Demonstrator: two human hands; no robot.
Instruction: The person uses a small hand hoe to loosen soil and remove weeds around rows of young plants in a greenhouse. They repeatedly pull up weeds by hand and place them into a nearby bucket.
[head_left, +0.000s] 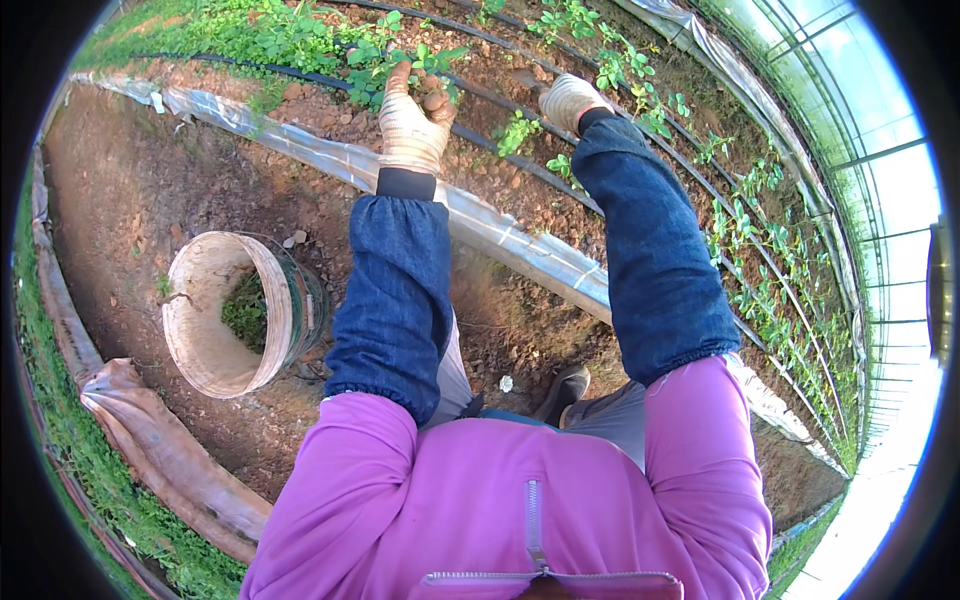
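Observation:
My left hand (415, 120), in a soiled knitted work glove, reaches over the planted bed at a leafy green plant (367, 64). Its thumb and fingers are apart at the leaves; whether it grips a stem cannot be told. My right hand (570, 101), gloved too, is closed around the handle of a tool with a flat, soil-coloured blade (527, 78), low over the reddish soil between the drip lines. A small seedling (516, 133) grows between my two hands. Black drip irrigation hoses (480, 139) run along the bed.
A plastic bucket (184, 315) with green weeds (246, 311) inside lies tilted on the dirt path at left. Plastic sheeting (517, 244) edges the bed in front of me. More plants (757, 225) line the bed at right, beside the greenhouse wall. A folded sheet (165, 457) lies lower left.

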